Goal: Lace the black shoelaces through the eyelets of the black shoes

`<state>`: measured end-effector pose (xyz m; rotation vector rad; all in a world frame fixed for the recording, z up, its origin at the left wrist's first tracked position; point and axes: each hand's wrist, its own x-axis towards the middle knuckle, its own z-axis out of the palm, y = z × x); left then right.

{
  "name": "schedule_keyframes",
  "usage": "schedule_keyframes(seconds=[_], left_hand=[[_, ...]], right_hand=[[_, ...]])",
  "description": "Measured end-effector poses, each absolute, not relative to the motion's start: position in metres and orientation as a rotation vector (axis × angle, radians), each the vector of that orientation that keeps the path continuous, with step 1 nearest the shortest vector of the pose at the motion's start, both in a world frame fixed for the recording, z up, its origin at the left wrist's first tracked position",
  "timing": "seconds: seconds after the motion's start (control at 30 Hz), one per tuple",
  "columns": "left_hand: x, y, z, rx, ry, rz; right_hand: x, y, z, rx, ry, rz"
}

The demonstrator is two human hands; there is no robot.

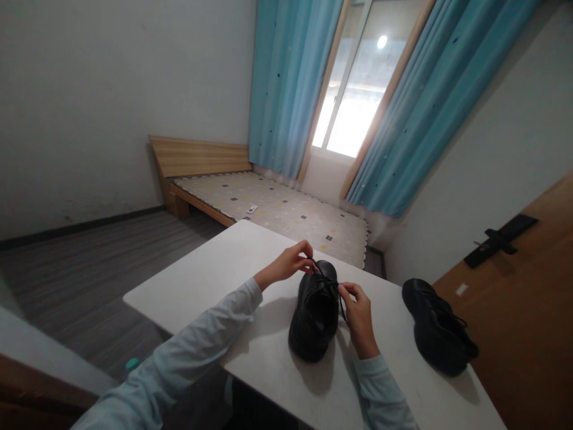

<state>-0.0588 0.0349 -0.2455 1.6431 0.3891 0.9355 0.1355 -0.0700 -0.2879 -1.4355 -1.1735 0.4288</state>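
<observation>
A black lace-up shoe [314, 313] stands upright on the white table [215, 280], heel towards me. My left hand [293, 261] pinches a black lace end at the shoe's far left side. My right hand [358, 313] pinches the other lace end [341, 304] at the shoe's right side. Both laces run from my fingers to the shoe's eyelets. A second black shoe [436, 325] lies on the table to the right, apart from both hands.
A wooden bed [268, 206] with a patterned mattress stands behind the table, under a window with blue curtains [286, 83]. A wooden door [523, 298] with a black handle is at the right. Grey floor lies to the left.
</observation>
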Motion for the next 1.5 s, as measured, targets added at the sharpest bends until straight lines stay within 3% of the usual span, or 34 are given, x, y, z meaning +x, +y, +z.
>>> schedule_keyframes(seconds=[0.53,0.8,1.03,1.3,1.5], left_hand=[[-0.057,0.027,-0.233,1.420,0.459,1.149],[-0.065,0.025,-0.230,1.603,0.444,1.003],[-0.057,0.025,-0.243,2.129,0.699,0.988],[-0.054,0.019,-0.249,2.293,0.434,0.773],[-0.051,0.016,-0.257,2.317,0.368,0.681]], right_hand=[[0.124,-0.072,-0.283,-1.439,-1.255,0.392],[0.132,-0.071,-0.284,-1.447,-1.214,0.383],[0.127,-0.070,-0.281,-1.433,-1.221,0.446],[0.128,-0.065,-0.284,-1.378,-1.239,0.483],[0.124,-0.066,-0.281,-1.466,-1.298,0.267]])
